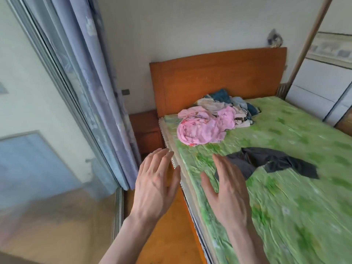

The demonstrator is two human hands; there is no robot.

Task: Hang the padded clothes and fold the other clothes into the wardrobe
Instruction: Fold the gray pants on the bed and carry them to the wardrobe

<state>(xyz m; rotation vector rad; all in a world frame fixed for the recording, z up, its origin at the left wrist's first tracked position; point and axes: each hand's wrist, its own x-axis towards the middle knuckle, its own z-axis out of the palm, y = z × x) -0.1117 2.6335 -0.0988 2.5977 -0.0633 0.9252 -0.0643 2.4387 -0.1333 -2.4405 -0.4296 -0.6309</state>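
Note:
A dark grey garment (270, 161) lies spread on the green bed cover (304, 197), just beyond my right hand (228, 193). Further back, by the headboard, lies a heap of clothes: a crumpled pink garment (203, 128) in front, with blue, beige and patterned pieces (228, 103) behind it. My left hand (154, 185) hovers over the bed's left edge, fingers straight and spread, holding nothing. My right hand is held above the cover with fingers straight, also holding nothing. The picture is blurred by motion.
An orange wooden headboard (219, 79) closes the bed's far end, with a low wooden nightstand (146, 130) left of it. Blue-grey curtains (95, 82) and a glass sliding door (38, 130) stand on the left. White wardrobe doors (322, 86) rise at the far right.

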